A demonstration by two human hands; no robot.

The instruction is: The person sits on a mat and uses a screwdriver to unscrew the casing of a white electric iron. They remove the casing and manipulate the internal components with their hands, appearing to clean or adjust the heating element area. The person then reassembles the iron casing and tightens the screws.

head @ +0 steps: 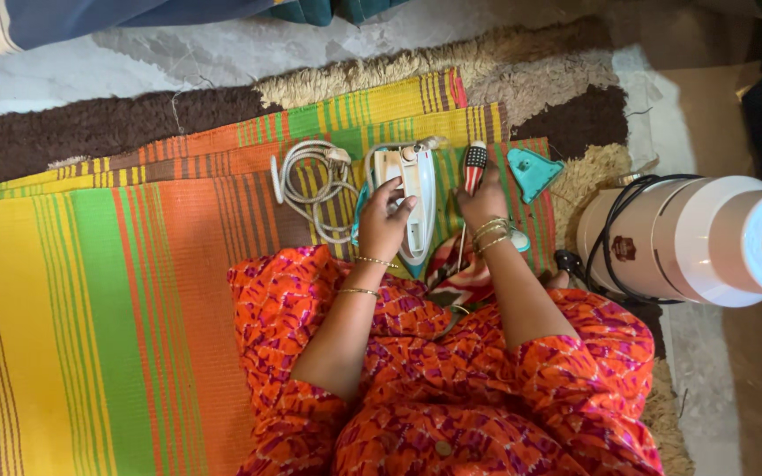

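I am gripping the white iron [417, 201] with my left hand [384, 220], fingers curled over its side, on the striped mat [134, 264]. My right hand [481, 201] is closing around a screwdriver [474, 166] just beside it. A coiled cord [310, 181] is lying left of my left fingers, and a teal plastic piece [533, 172] right of my right fingers.

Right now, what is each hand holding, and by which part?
The left hand grips the white iron by its left side, fingers over the body. The right hand holds a screwdriver low on its striped handle.

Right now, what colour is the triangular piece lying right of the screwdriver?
Teal, seen in the head view: triangular piece.
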